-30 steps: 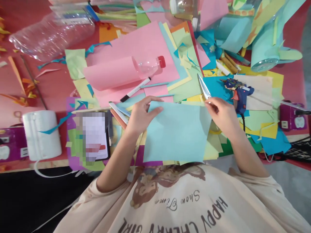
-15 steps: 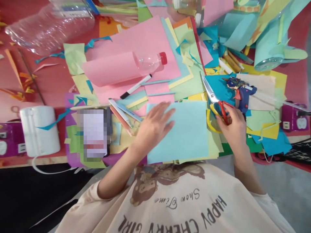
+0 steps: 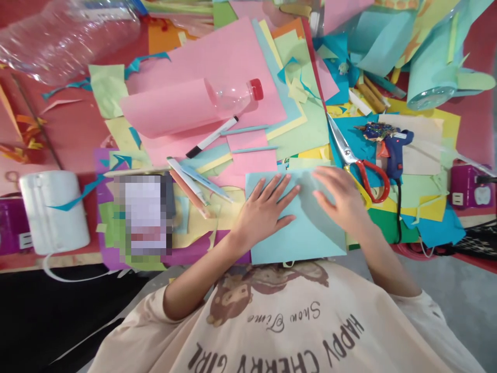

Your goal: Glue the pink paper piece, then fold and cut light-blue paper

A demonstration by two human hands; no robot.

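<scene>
A light blue sheet of paper (image 3: 287,243) lies at the table's front edge, close to my body. My left hand (image 3: 262,212) rests on its left part with the fingers spread. Over the sheet's right part is my right hand (image 3: 341,199), its fingers apart and nothing held, casting a shadow on the paper. Just beyond my right hand lie the scissors (image 3: 359,160) with red and yellow handles, blades pointing away. A blue glue gun (image 3: 395,150) sits to their right.
Behind the sheet lies a bottle wrapped in pink paper (image 3: 171,109), with a marker (image 3: 212,137) beside it. Pens (image 3: 190,181), a phone-like blurred object (image 3: 143,212) and a white case (image 3: 54,210) are on the left. A blue paper-wrapped bottle (image 3: 433,72) is back right.
My right hand has let go of the scissors and moved left over the blue sheet. The sheet has shifted slightly right, and my left hand has moved right and spread on it.
</scene>
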